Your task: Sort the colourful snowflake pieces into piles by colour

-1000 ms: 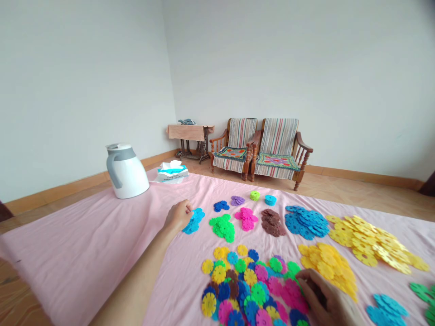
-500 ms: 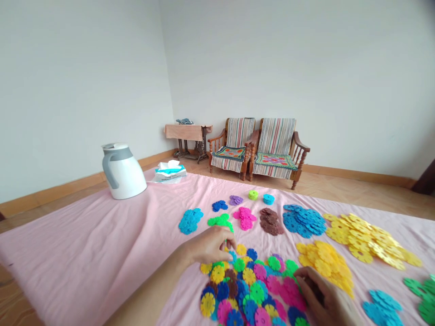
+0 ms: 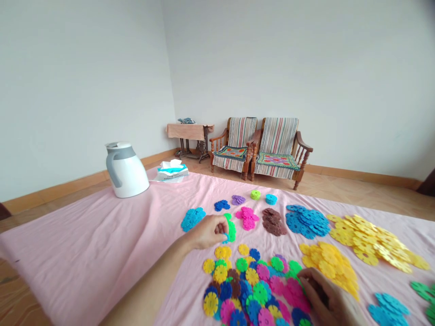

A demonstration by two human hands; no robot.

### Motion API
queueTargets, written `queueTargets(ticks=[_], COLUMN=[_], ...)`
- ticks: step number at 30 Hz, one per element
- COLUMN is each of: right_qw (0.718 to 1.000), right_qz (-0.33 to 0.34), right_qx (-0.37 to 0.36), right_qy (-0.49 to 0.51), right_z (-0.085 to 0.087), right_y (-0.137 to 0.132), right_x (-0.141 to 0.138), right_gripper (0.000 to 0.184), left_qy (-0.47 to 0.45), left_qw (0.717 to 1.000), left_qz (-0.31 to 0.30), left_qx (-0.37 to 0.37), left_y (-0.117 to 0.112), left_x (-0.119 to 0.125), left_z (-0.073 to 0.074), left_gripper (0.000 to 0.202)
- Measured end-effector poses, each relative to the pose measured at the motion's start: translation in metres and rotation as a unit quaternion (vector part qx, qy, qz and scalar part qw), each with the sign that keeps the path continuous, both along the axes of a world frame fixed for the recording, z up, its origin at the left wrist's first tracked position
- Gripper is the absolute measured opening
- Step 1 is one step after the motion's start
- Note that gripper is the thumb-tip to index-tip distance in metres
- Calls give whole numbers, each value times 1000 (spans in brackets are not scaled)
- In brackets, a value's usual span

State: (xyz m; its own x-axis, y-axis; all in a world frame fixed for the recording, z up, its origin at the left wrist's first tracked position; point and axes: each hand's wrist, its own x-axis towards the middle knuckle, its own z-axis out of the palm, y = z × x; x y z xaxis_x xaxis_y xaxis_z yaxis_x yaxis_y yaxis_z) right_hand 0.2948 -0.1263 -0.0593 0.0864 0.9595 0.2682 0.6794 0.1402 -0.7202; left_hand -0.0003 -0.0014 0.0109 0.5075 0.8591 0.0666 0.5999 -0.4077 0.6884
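Item one: my left hand (image 3: 207, 232), fingers clenched on a small blue plastic disc (image 3: 225, 238), just beside a green disc pile (image 3: 231, 230) and near a light blue disc pile (image 3: 192, 219). Item two: my right hand (image 3: 326, 296), fingers (image 3: 309, 283) pressed down at the edge of a mixed disc heap (image 3: 238, 290); whether they grasp anything, I cannot tell. Also on the pink cloth (image 3: 102, 226): a pink disc pile (image 3: 247, 218), a brown disc pile (image 3: 273, 222), a blue disc pile (image 3: 306, 222), a yellow disc pile (image 3: 328, 267). Farther off: a white jug (image 3: 126, 171), a tissue box (image 3: 171, 172).
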Motion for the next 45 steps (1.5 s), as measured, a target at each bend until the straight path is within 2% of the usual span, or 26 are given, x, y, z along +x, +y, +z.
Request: queueTargets(ticks=[3, 6, 10, 15, 18, 21, 24, 26, 28, 31, 37, 41, 45], right_qw=[1000, 1000, 1000, 1000, 1000, 1000, 999, 999, 999, 999, 999, 998, 997], right_qz=[5, 6, 1, 17, 0, -14, -20, -21, -24, -31, -37, -44, -55], right_qx=[5, 8, 6, -10, 0, 12, 15, 15, 14, 10, 26, 38, 46], right_qy=[-6, -18, -24, -19, -3, 10, 21, 27, 31, 32, 15, 20, 27], right_z=[-1, -3, -3, 3, 5, 5, 5, 5, 5, 5, 3, 2, 7], right_y=[2, 3, 4, 1, -1, -1, -2, -2, -2, -2, 0, 0, -2], right_x=[2, 4, 4, 1, -2, -5, -8, -9, -9, -10, -9, -9, -12], right_gripper=[30, 30, 31, 31, 33, 33, 32, 32, 31, 31, 33, 36, 34], left_qy=[11, 26, 47, 62, 57, 45, 43, 42, 49, 89, 108, 38, -83], left_qw=[978, 953, 932, 922, 931, 961, 995, 997, 990, 988, 987, 991, 989], left_qz=[191, 285, 344, 358, 332, 247, 82, -41, -109, -106, -98, -95, -61], left_qx=[77, 100, 108, 134, 141, 111, 28, -41, -78, -67, -65, -88, -107], left_y=[21, 37, 45, 43, 38, 29, 15, 6, -1, -6, -8, -7, -10], left_x=[-26, -52, -69, -68, -60, -50, -39, -31, -25, -16, -12, -9, 10], left_z=[-5, -12, -21, -20, -13, -3, 5, 8, 9, 9, 10, 10, 3], left_gripper=[7, 4, 5, 11, 12, 8, 7, 14, 22, 28, 22, 11, 10])
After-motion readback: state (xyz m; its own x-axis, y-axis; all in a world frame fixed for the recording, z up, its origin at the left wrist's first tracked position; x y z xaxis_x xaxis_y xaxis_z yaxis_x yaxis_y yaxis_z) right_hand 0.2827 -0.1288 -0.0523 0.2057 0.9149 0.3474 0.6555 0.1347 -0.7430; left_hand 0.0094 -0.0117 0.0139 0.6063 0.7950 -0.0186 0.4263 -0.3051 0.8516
